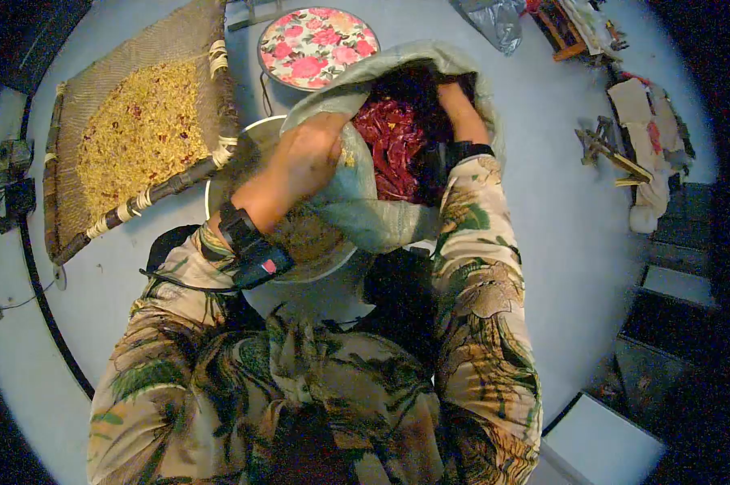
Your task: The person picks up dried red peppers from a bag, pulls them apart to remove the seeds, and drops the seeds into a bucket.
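Note:
A pale woven sack (361, 218) stands open in front of me, with dried red chillies (389, 141) inside it. My left hand (310, 153) is closed on the left side of the sack's mouth, knuckles up. My right hand (454, 101) reaches in over the right side of the opening; its fingers are lost in the dark interior, so their grip does not show. Beneath my left forearm and partly behind the sack is a wide round basin (312, 255) with a light rim. A few yellow bits stick to the sack near my left hand.
To the left lies a woven tray (143, 69) with a dark bound frame, holding yellow seeds mixed with red bits (143, 133). A round stool with a floral top (316, 48) stands beyond the sack. A plastic bag (498, 24), wooden pieces (611, 153) and cloth (644, 137) lie to the right.

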Demonstrator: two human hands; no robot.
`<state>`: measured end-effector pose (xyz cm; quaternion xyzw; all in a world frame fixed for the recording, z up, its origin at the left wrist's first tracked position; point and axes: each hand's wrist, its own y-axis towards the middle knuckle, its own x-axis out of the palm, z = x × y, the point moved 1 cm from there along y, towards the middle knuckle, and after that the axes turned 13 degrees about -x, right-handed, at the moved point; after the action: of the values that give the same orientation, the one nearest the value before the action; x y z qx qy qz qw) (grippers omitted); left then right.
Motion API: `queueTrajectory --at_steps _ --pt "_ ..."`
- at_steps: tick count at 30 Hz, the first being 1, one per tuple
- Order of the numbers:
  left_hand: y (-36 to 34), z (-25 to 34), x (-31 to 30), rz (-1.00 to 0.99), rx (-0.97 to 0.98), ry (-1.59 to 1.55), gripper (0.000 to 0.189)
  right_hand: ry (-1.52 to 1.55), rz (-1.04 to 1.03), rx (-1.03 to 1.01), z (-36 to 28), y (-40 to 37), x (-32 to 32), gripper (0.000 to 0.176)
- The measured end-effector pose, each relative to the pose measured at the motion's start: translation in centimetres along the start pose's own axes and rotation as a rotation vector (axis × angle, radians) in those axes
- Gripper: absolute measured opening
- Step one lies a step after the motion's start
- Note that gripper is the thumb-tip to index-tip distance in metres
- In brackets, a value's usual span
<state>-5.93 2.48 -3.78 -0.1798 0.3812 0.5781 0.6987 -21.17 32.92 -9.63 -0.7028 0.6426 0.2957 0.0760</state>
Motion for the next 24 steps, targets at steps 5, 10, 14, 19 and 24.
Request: queueTrajectory --at_steps 5,10,14,19,24 --pt "0.5 -0.2 -0.3 -0.018 -0.047 0.013 0.047 0.077 -0.06 0.04 1.6 1.3 0.3 0.048" --pt "1.4 -1.1 -0.1 0.037 -0.052 -0.007 0.045 -0.291 -0.167 0.049 -0.4 0.7 1.2 0.049" --pt "1.5 -1.4 -0.4 0.088 -0.018 -0.003 0.049 -0.415 -0.225 -0.033 0.5 0.8 1.7 0.047" --pt "1.5 -1.5 -0.7 0.058 -0.023 -0.018 0.042 -0.333 0.047 -0.168 -0.2 1.8 1.7 0.038" --pt "1.6 -2.2 -0.2 0.039 -0.018 -0.006 0.044 -0.536 -0.141 0.276 0.1 2.8 1.6 0.037"
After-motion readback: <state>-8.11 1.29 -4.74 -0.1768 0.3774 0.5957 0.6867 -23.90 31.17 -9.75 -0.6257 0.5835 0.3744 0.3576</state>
